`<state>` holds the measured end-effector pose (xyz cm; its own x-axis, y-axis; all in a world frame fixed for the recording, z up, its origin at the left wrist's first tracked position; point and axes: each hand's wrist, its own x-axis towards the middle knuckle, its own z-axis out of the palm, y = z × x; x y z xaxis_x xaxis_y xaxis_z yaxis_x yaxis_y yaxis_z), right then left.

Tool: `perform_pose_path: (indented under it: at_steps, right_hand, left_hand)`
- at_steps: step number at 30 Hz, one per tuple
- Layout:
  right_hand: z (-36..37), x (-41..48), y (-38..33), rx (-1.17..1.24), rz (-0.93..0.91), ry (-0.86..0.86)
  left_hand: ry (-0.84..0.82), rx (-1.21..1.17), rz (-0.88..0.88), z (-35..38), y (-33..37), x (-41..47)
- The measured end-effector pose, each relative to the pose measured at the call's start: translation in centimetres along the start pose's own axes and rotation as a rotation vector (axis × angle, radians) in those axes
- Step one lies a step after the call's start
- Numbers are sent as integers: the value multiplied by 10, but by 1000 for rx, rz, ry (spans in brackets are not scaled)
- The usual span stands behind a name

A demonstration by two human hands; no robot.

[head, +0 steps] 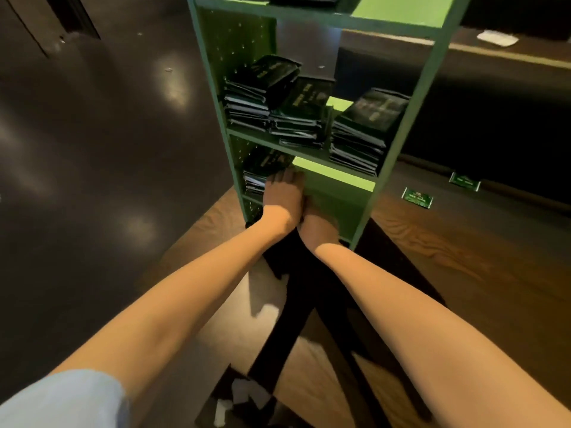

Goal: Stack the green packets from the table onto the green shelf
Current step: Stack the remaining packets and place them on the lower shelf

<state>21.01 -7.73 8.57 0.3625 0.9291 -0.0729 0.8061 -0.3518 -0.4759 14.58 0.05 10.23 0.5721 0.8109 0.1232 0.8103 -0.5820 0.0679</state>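
Green packets [262,168] stacked on the lower level of the green shelf [398,125], pressed under flat fingers of the left hand [282,200]. Right hand [316,230] at four o'clock, just beside it (grip impossible to tell). Loose packets [417,197] on the table [463,257], three o'clock of the shelf.

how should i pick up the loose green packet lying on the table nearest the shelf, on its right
The packet seems to lie flat and thin on the table, with nothing touching it. Probably best to come from above with the right hand, the closer one, and pinch across its short width: thumb on the near long edge, fingers on the far one.
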Motion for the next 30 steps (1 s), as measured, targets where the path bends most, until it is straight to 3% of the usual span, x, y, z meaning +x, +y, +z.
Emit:
perform_pose_path:
  at_steps: [3, 8, 11, 14, 18, 22, 30]
  right_hand:
    - [-11, -22, 14, -18, 71, -70]
    - [-39, -64, 69, -34, 127, -161]
    - [-56, -101, 119, 67, 93, -105]
    - [-69, -149, 177, 118, 131, -20]
    - [-83, -220, 279, 141, 347, -24]
    - [-103, -284, 370, 113, 653, 29]
    - [-130, -364, 470, 24, 1035, 271]
  left_hand:
    - [-96, -6, -25, 4, 32, -25]
    - [-215, -214, -171, 8, 99, -54]
    - [-141, -335, -136, 21, 147, -71]
    - [-173, -328, -58, 44, 204, -95]
    - [-303, -474, 51, 81, 300, -132]
    - [-486, -462, 158, 102, 382, -155]
    - [-885, -487, 321, 134, 525, -189]
